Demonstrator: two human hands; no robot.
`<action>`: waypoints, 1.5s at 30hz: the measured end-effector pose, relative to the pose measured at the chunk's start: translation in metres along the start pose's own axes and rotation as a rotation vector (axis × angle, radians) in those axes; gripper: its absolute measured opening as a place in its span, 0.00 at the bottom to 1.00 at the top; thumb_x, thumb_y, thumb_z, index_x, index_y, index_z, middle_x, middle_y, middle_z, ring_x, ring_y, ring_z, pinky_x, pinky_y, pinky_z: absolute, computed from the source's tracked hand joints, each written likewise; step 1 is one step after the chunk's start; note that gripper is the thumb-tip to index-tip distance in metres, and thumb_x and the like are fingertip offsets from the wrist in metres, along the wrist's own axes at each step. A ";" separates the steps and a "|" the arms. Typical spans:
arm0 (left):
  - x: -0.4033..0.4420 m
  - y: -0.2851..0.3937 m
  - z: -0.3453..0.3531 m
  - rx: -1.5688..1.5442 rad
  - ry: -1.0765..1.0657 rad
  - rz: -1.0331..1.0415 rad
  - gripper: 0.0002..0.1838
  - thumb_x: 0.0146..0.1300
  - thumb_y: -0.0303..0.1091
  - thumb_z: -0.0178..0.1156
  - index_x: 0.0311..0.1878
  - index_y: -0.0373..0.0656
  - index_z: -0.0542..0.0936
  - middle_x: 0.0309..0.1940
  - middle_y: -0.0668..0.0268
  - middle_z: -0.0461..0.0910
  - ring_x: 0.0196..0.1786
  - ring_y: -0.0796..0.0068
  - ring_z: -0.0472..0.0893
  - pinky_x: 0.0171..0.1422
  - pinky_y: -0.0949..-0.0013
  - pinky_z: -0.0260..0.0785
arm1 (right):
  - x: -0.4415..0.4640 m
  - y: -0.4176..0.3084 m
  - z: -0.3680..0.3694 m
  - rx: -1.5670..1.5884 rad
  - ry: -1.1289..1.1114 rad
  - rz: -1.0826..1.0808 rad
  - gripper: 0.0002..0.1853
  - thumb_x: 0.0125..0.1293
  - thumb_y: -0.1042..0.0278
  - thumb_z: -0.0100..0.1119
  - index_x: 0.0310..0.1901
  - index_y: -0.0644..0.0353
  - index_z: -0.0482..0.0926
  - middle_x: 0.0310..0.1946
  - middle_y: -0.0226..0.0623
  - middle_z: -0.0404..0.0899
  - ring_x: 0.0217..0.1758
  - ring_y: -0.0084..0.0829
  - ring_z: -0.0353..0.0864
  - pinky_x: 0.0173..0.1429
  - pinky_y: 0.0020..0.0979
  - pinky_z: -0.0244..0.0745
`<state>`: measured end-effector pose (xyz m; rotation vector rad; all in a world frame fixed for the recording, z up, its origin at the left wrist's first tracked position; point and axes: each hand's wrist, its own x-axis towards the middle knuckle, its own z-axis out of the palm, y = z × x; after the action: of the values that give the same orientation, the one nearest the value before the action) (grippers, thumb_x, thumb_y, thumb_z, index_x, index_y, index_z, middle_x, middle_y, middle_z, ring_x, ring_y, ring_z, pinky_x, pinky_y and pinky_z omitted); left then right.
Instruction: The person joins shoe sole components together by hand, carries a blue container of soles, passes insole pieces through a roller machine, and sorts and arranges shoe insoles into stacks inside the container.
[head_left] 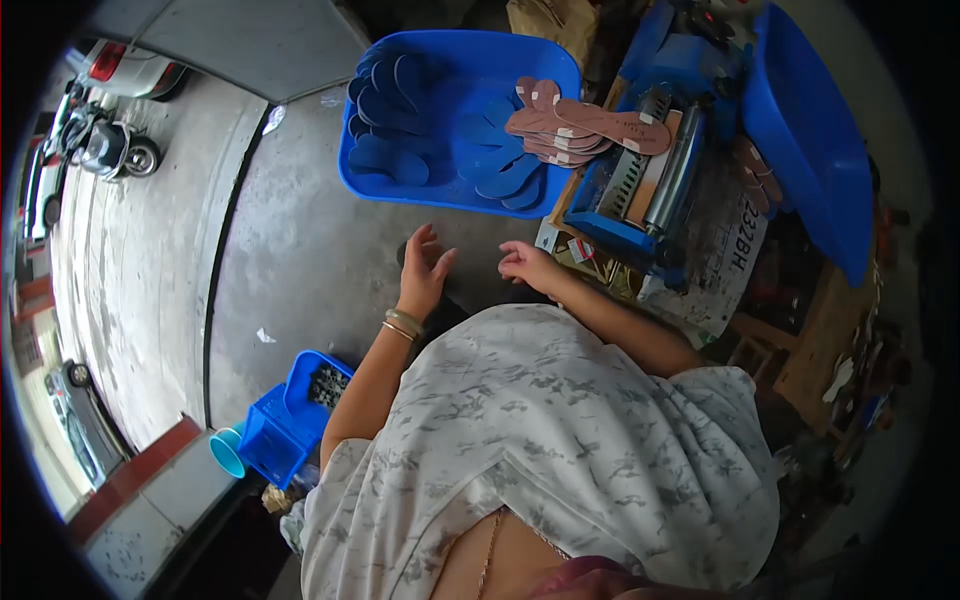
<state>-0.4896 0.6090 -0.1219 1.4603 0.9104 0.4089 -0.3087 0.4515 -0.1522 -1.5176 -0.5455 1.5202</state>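
My left hand (424, 272), with bangles at the wrist, hovers below a blue tray with its fingers apart and nothing in it. To its right, my right hand (528, 265) has curled fingers near the machine's lower left corner; whether it holds anything is too small to tell. The blue tray (440, 200) bears dark blue insole shapes (390, 160) at left and more blue ones (510, 175) at its right. Brown insole pieces (560, 132) with white labels lie stacked over the tray's right edge and reach onto the blue roller machine (610, 225).
Another blue tray (815, 140) leans at the right, beside more brown pieces (757, 172). Small blue bins (275, 435), one with dark small parts, and a cyan bucket (228, 452) stand lower left. A motorcycle (108, 150) and cars are outside at left.
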 end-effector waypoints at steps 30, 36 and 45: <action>0.417 0.014 0.172 0.338 -0.957 0.763 0.34 0.60 0.38 0.65 0.69 0.47 0.66 0.60 0.55 0.70 0.61 0.51 0.72 0.66 0.57 0.65 | 0.215 0.015 -0.103 0.755 1.243 -0.614 0.32 0.58 0.83 0.62 0.65 0.58 0.67 0.60 0.33 0.72 0.65 0.28 0.69 0.69 0.29 0.62; 0.423 -0.018 0.173 0.287 -1.095 0.870 0.32 0.60 0.37 0.65 0.67 0.43 0.68 0.62 0.53 0.70 0.61 0.52 0.73 0.63 0.59 0.68 | 0.237 0.050 -0.118 0.749 1.239 -0.610 0.26 0.57 0.81 0.66 0.58 0.57 0.74 0.54 0.30 0.77 0.59 0.27 0.74 0.64 0.28 0.67; 0.476 0.006 0.122 -0.173 -0.909 -0.183 0.36 0.73 0.63 0.38 0.69 0.44 0.67 0.64 0.60 0.73 0.64 0.61 0.74 0.67 0.59 0.66 | 0.235 -0.138 -0.116 -0.566 1.413 -0.435 0.28 0.54 0.66 0.73 0.57 0.58 0.76 0.49 0.40 0.78 0.51 0.42 0.78 0.57 0.39 0.73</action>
<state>-0.1037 0.8783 -0.2641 1.1966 0.2538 -0.3058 -0.1255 0.6815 -0.1873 -2.2354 -0.3692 -0.2530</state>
